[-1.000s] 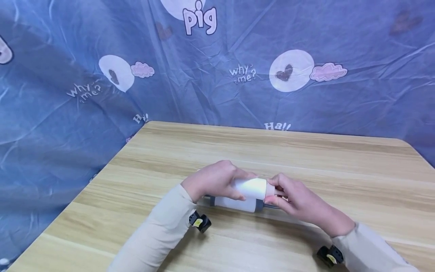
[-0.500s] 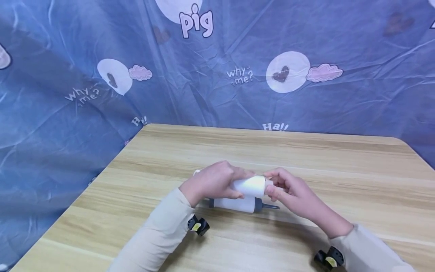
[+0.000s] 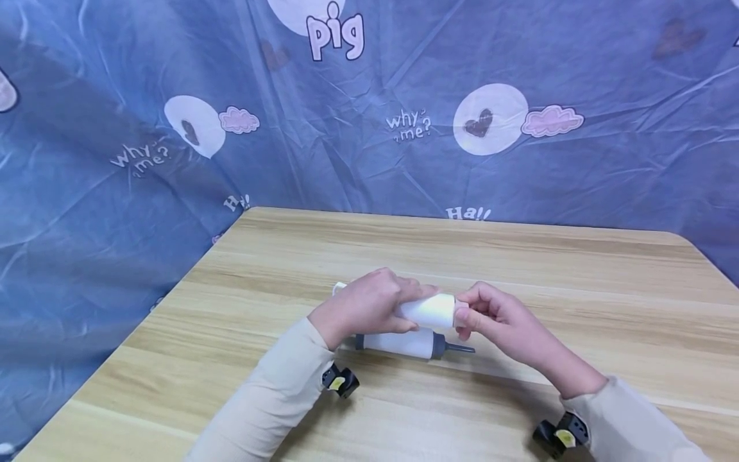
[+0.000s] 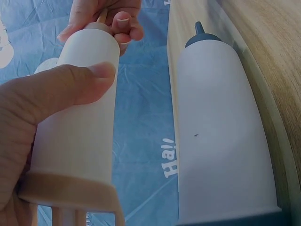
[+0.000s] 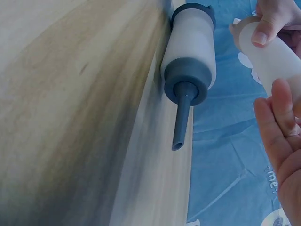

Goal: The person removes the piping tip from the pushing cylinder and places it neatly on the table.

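Note:
My left hand (image 3: 375, 301) grips the barrel of a white hand pump (image 3: 430, 311), with its thumb (image 4: 89, 82) along the side. The pump has a beige front cap (image 4: 96, 28) and a beige rear collar (image 4: 70, 193). Thumb and fingers of my right hand (image 3: 496, 317) pinch the cap end, partly hiding the nozzle. A second white pump (image 3: 401, 343) with dark grey ends lies on the table just in front of the held one. Its slim grey nozzle (image 5: 181, 122) points toward the right.
Both pumps are over a wood-grain table (image 3: 288, 256). A blue printed curtain (image 3: 369, 128) hangs behind and to the left. Black wrist cameras sit by both sleeves, the left one (image 3: 340, 380) close to the lying pump.
My right hand has shifted up and its fingers have changed hold on the cap, uncovering the grey nozzle. The held pump has risen slightly; the grey-ended one stays put.

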Demonstrator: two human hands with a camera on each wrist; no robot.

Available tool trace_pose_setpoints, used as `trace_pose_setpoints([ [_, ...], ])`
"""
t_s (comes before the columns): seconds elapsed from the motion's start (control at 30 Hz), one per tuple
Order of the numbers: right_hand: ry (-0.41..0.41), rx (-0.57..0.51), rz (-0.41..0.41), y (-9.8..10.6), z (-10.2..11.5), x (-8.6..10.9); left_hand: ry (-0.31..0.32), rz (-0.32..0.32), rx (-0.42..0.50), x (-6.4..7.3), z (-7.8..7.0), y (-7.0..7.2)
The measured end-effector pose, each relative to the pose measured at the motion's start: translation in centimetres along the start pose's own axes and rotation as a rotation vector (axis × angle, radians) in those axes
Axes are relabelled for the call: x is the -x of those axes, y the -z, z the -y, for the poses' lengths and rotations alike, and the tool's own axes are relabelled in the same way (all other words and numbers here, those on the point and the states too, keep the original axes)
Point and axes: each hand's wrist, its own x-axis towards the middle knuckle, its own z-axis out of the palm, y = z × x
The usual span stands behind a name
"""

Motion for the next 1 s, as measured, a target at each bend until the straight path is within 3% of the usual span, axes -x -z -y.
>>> trace_pose_setpoints([
  [0.23,0.124,0.037,0.007,-0.2,-0.2,-0.1,0.006,0.001,0.051,0.3,0.4,-0.4],
  [0.47,0.137,0.104,-0.015,-0.5,-0.6,0.0,0.002,-0.002,0.065,0.5,0.6,-0.6],
  [0.6,0.129,0.155,-0.05,-0.5,-0.7,0.3,0.0,0.013,0.058,0.3,0.6,-0.5],
  [0.77,0.188,0.219,-0.139,-0.8,-0.8,0.4,0.008,0.029,0.055,0.2,0.6,-0.5],
  [1.0,0.211,0.229,-0.241,-1.2,-0.8,0.5,0.011,0.035,0.05,0.1,0.5,-0.5],
])
